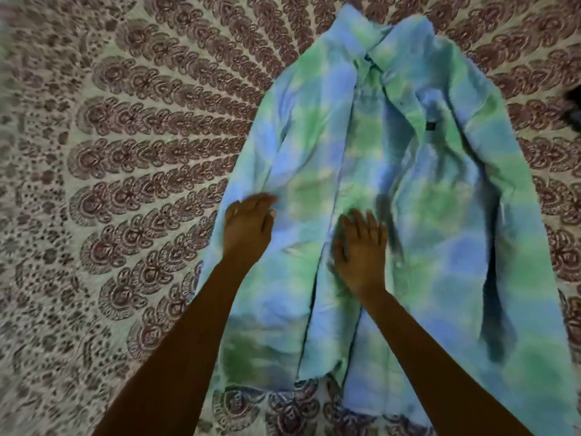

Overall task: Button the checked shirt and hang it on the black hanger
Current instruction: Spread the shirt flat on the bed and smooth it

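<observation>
The checked shirt (418, 196), blue and green, lies spread front-up on a patterned bedsheet, collar at the far end and hem toward me. Its front panels hang apart near the hem. My left hand (248, 225) rests on the shirt's left side with the fingers partly curled on the cloth. Flat on the fabric beside the front placket, my right hand (361, 250) has its fingers spread and grips nothing. The frame is blurred. No hanger is visible.
A cream bedsheet (125, 184) with a brown paisley print covers the whole surface under the shirt. A small dark object (573, 105) shows at the right edge.
</observation>
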A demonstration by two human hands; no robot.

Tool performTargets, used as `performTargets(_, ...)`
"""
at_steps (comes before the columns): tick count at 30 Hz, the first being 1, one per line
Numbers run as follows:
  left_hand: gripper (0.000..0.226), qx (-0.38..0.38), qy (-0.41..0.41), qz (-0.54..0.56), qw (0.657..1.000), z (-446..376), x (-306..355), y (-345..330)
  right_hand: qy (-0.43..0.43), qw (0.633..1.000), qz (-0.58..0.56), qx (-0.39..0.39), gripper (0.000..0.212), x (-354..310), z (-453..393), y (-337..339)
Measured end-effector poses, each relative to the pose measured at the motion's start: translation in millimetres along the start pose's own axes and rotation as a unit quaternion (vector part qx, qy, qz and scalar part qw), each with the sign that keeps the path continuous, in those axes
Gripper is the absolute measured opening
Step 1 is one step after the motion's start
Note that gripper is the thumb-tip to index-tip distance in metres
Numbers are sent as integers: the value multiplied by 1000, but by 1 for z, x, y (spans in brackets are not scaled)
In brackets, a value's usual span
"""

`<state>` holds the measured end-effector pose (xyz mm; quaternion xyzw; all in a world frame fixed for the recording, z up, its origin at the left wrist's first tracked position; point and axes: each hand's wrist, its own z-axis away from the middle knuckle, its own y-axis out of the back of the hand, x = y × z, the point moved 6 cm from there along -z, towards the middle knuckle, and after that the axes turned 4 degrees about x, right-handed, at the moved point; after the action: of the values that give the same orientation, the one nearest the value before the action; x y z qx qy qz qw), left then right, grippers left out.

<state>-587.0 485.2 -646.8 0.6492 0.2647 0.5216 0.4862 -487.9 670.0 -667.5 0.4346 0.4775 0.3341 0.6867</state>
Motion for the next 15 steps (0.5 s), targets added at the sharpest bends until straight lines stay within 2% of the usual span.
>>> performTargets(2,41,44,74,6,996,29,-30,25,2,999,-36,3,52,-31,23,-9)
performTargets(4,41,47,170,-7,984,54,-56,34,-3,998,-66,-2,55,-51,40,-15)
performTargets(6,48,-9,267,22,963,83,-82,34,9,997,-79,-3,57,-76,57,-21)
performTargets(8,63,-73,332,101,935,108,-97,26,25,996,-86,-4,55,-92,67,-26)
performTargets(10,81,-108,327,145,927,132,-102,25,48,995,-83,3,53,-107,78,-33)
performTargets(12,95,-158,276,113,941,152,-100,20,61,995,-78,-5,52,-119,85,-41)
performTargets(14,88,-208,225,33,951,172,-96,15,65,995,-70,-22,52,-128,90,-48)
performTargets(15,78,-208,228,33,950,179,-99,15,66,995,-68,-27,52,-131,92,-51)
